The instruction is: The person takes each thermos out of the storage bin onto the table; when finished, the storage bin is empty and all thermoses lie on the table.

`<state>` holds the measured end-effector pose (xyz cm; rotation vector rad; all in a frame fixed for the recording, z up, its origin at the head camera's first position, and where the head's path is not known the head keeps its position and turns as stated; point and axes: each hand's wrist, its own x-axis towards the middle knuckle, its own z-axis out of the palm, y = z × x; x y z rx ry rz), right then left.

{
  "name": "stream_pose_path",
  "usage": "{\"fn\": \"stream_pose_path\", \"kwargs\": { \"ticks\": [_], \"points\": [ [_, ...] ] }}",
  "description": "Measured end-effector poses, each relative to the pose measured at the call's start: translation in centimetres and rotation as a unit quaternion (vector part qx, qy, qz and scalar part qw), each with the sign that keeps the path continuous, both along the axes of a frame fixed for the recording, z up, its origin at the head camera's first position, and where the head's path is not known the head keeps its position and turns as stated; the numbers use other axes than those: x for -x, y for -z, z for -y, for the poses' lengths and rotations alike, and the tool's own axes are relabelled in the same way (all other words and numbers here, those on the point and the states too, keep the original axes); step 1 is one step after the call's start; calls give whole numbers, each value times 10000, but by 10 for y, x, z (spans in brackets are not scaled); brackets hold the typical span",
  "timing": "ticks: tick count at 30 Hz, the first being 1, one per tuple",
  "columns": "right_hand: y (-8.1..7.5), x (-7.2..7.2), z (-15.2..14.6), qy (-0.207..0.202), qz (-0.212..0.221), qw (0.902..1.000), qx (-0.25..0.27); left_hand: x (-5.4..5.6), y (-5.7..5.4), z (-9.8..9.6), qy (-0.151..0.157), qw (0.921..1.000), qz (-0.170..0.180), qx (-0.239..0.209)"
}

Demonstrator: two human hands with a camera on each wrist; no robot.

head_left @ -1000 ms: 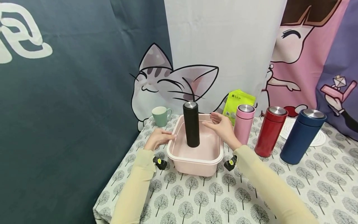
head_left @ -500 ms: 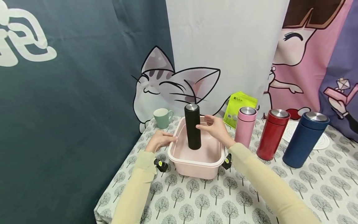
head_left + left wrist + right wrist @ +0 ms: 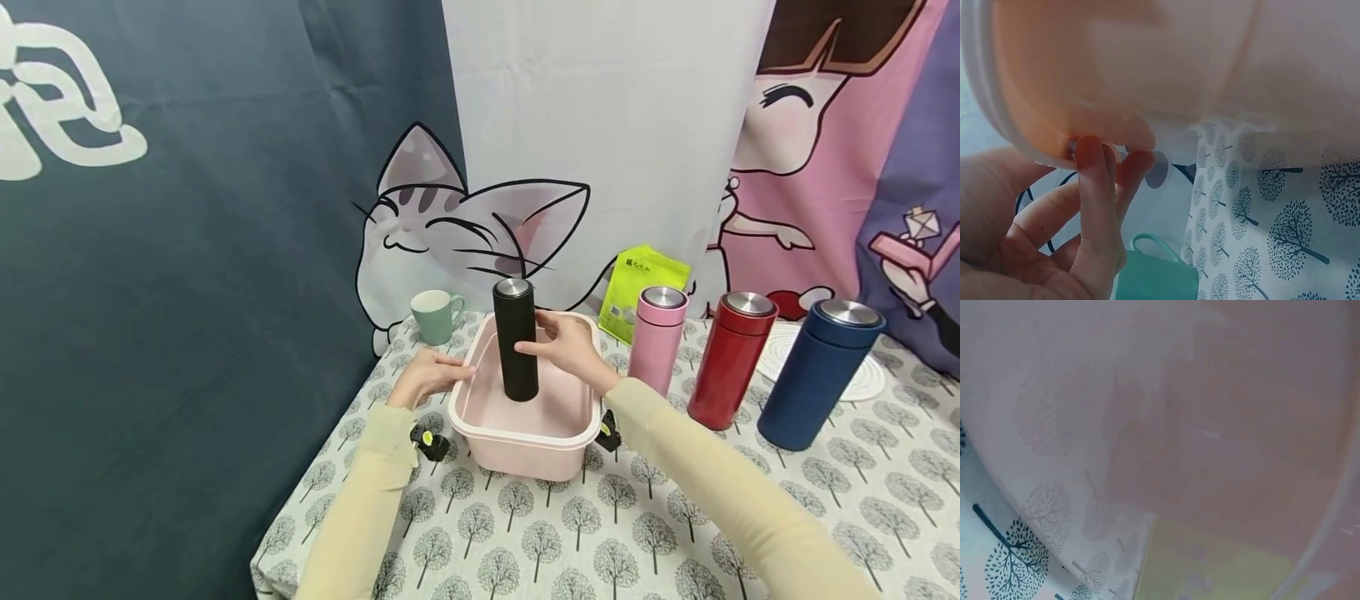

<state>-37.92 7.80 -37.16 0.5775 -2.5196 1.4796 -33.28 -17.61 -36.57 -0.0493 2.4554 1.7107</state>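
Observation:
A black thermos flask (image 3: 513,367) with a steel-topped lid stands upright inside a pale pink plastic basin (image 3: 525,454). My right hand (image 3: 567,345) reaches over the basin and grips the flask at mid-height, thumb across its front and fingers at its far right side. The left hand (image 3: 431,377) holds the basin's left rim. In the left wrist view, fingers of the left hand (image 3: 1094,212) press the outer wall under the rim, and the thumb is largely hidden. The basin wall (image 3: 1222,456) fills most of the right wrist view, where the right hand is hidden.
To the right stand a pink flask (image 3: 657,346), a red flask (image 3: 727,362) and a blue flask (image 3: 817,379). A white round mat (image 3: 858,375) lies behind the blue one. At the back are a green mug (image 3: 432,318) and a lime-green packet (image 3: 637,287). The tablecloth (image 3: 480,533) has printed trees.
My right hand has moved left, from open beside the black flask to gripping it. The left hand stays on the basin's rim. The head view has shifted slightly.

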Motion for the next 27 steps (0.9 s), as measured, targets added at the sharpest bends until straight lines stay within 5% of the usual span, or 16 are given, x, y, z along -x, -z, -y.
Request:
{"fn": "stream_pose_path", "kwargs": {
  "ticks": [10,19,27],
  "points": [
    [5,3,2,-300,-41,9976,-620,-1,3,-1,-22,10000,-22,29],
    [8,8,1,-884,563,9942,-225,-1,1,-5,34,10000,-3,58],
    [4,12,5,-513,394,9958,-653,1,0,-1,-58,10000,33,5]
  ]
}}
